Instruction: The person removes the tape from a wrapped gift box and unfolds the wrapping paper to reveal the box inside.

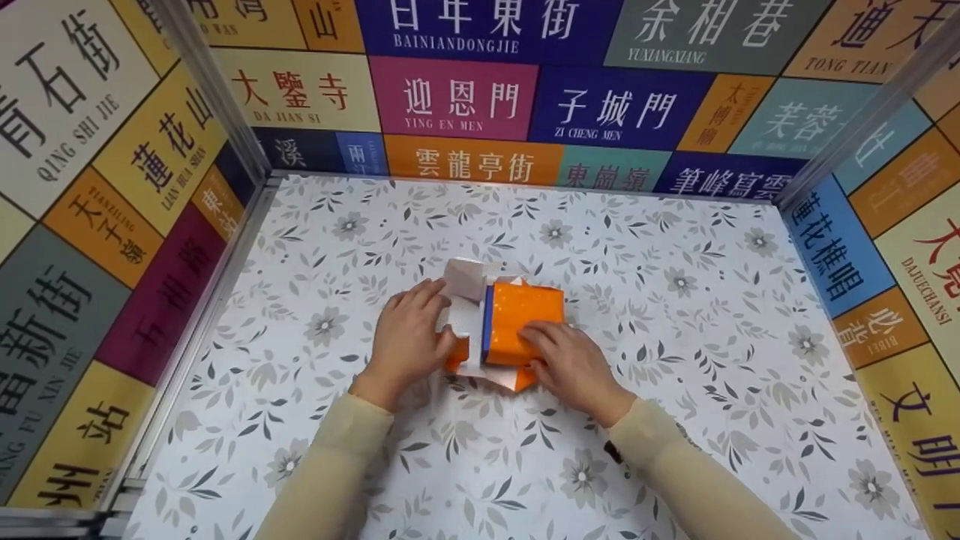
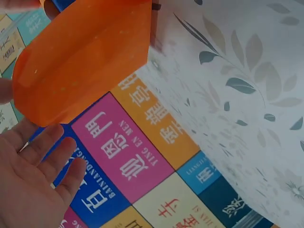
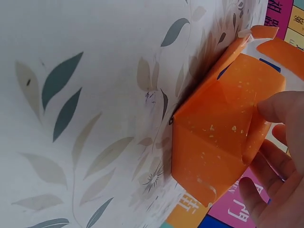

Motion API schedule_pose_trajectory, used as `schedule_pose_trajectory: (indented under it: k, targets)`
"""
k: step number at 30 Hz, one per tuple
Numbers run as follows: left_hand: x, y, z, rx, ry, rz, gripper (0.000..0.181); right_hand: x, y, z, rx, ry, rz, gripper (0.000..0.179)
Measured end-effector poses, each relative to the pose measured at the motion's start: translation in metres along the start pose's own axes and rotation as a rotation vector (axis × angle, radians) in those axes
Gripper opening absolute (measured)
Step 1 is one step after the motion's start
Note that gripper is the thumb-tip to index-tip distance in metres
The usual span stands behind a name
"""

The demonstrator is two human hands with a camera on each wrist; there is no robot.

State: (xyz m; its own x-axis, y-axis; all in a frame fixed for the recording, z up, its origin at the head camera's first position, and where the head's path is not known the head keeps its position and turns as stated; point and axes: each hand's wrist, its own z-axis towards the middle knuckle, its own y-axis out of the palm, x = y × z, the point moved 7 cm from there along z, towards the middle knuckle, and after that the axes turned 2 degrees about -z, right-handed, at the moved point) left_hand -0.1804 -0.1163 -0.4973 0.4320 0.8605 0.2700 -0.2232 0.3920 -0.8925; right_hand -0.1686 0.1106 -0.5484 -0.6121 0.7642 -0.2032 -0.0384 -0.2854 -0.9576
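An orange paper box (image 1: 526,306) with a white inside lies partly unfolded on the table, a blue strip (image 1: 487,326) along its left side. A whitish flap (image 1: 463,279) stands up at its far left corner. My left hand (image 1: 411,334) holds the box's left part, thumb on the near side and fingers farther back. In the left wrist view, its fingers meet the edge of an orange panel (image 2: 90,61). From the right, my right hand (image 1: 574,364) grips the box. Its thumb presses a creased orange face (image 3: 213,128) in the right wrist view.
A white tablecloth (image 1: 330,450) with grey leaves and flowers covers the table. Panels of coloured signs (image 1: 457,97) with Chinese lettering enclose the back and both sides. Metal posts (image 1: 225,97) stand at the back corners.
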Motion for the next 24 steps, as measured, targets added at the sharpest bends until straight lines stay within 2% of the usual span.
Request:
schedule_pose_trajectory:
  k: [2, 5, 8, 13, 16, 24]
  targets:
    - [-0.001, -0.001, -0.001, -0.021, 0.039, -0.018, 0.032, 0.0, 0.001, 0.0, -0.006, -0.002, 0.002, 0.053]
    - [-0.003, -0.001, -0.003, -0.103, 0.074, -0.019, 0.036, 0.001, 0.002, 0.001, -0.016, -0.005, 0.004, 0.052]
    - [-0.01, -0.001, -0.005, -0.163, 0.061, 0.009, 0.036, 0.001, 0.002, 0.001, -0.027, -0.004, 0.0, 0.052]
    - [-0.03, -0.002, -0.009, -0.247, -0.05, 0.03, 0.038, 0.001, 0.001, 0.002, -0.022, -0.006, -0.008, 0.05]
    - [-0.042, -0.002, -0.012, -0.325, -0.131, -0.01, 0.04, 0.001, -0.001, 0.002, -0.001, -0.014, -0.015, 0.05]
    - [-0.071, 0.009, -0.03, -0.525, -0.288, -0.164, 0.047, 0.0, 0.0, 0.002, 0.023, -0.041, -0.017, 0.051]
